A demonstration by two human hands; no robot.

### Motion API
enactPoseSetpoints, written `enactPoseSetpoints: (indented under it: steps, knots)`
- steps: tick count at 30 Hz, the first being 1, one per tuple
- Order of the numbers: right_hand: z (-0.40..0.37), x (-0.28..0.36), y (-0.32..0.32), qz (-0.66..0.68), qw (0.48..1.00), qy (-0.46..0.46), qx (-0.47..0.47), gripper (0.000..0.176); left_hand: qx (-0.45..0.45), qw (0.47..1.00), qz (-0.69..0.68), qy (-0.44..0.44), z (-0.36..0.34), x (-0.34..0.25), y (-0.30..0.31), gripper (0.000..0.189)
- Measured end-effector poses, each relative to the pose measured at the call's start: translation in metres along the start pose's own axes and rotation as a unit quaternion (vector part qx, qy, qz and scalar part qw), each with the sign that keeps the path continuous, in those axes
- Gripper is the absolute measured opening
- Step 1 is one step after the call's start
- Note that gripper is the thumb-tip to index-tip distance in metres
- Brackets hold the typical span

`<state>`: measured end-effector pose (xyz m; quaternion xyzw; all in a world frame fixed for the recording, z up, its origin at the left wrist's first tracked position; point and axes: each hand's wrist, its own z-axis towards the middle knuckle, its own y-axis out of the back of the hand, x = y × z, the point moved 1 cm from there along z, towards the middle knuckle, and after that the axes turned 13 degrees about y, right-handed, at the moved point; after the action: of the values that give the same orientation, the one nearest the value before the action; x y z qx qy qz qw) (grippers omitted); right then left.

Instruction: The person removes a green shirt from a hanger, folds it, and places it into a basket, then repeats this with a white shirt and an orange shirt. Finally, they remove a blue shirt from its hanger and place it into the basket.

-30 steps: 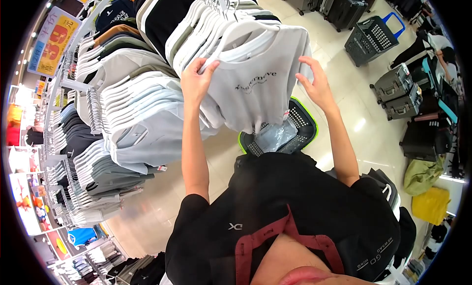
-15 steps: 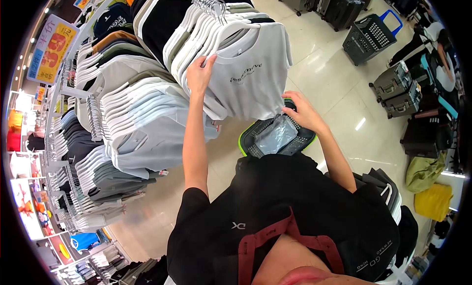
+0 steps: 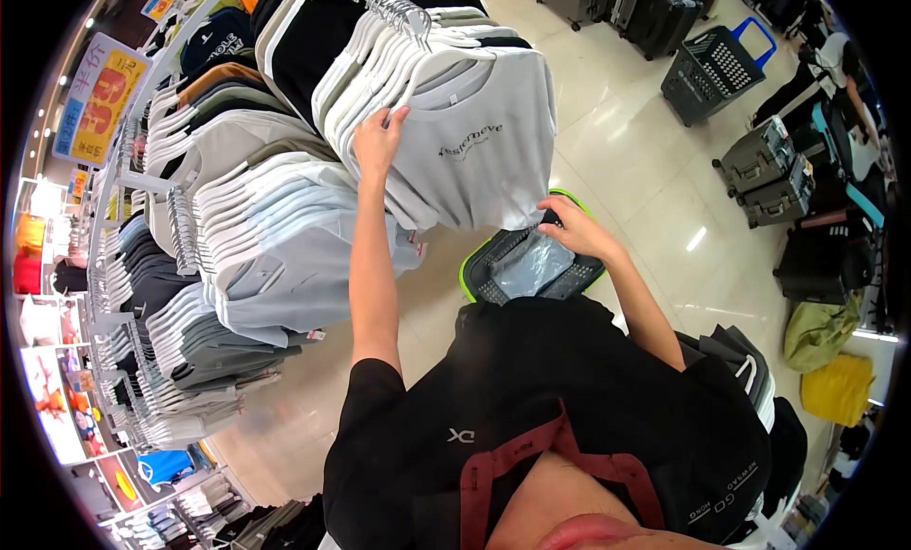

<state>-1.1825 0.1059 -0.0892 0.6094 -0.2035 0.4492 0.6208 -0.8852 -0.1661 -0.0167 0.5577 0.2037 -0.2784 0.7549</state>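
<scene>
One grey shirt [image 3: 479,109]: frontmost in its hanging row [image 3: 377,78].
Shoulder [image 3: 418,102]: your left hand [image 3: 376,149] pinches it; keep that steady.
Hem [image 3: 505,218]: your right hand [image 3: 577,231] is at its corner, grip hard to tell; draw it gently, without stretching.

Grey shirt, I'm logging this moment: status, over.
Left hand at shirt's shoulder, right hand at its hem, grips unclear. Shirt hanging, print showing. Nothing visibly in the way; basket near right hand.

Head-worn wide view, forward and down over both hands [image 3: 379,146] [image 3: 575,229]
</scene>
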Motion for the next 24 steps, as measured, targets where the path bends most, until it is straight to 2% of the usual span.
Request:
enactPoseSetpoints:
  steps: [2, 6, 8, 9, 11, 13, 15, 16, 18, 24]
  knots:
    - [-0.002, -0.01, -0.005, 0.009, 0.999, -0.025, 0.02, 0.04, -0.02, 0.998, 0.05, -0.025, 0.001, 0.0, -0.002, 0.049]
    - [-0.009, -0.034, -0.014, -0.015, 0.999, -0.037, 0.03, 0.04, 0.002, 0.998, 0.049, -0.031, -0.003, 0.012, -0.012, 0.047]
    - [-0.015, -0.046, -0.018, -0.017, 0.995, -0.087, 0.055, 0.04, -0.075, 0.987, -0.085, -0.115, -0.013, 0.021, -0.018, 0.037]
    - [-0.021, -0.061, -0.023, -0.014, 0.994, -0.09, 0.056, 0.04, -0.071, 0.987, -0.084, -0.114, -0.021, 0.026, -0.017, 0.037]
    - [-0.037, -0.089, -0.038, -0.052, 0.992, -0.088, 0.071, 0.039, -0.092, 0.992, -0.065, -0.05, -0.041, 0.043, -0.012, 0.028]
    - [-0.054, -0.106, -0.049, -0.037, 0.993, -0.086, 0.074, 0.04, -0.091, 0.991, -0.092, -0.03, -0.049, 0.068, -0.012, 0.026]
    - [-0.072, -0.128, -0.064, -0.021, 0.988, -0.118, 0.095, 0.041, -0.066, 0.992, -0.07, 0.084, -0.055, 0.067, 0.008, 0.025]
    - [-0.081, -0.137, -0.071, -0.018, 0.988, -0.121, 0.097, 0.041, -0.063, 0.992, -0.069, 0.086, -0.054, 0.069, 0.013, 0.025]
    - [-0.087, -0.149, -0.079, 0.026, 0.973, -0.183, 0.135, 0.042, -0.089, 0.993, -0.07, 0.035, -0.049, 0.074, 0.02, 0.026]
    - [-0.072, -0.159, -0.078, 0.034, 0.972, -0.194, 0.131, 0.043, -0.088, 0.994, -0.066, 0.03, -0.047, 0.076, 0.028, 0.027]
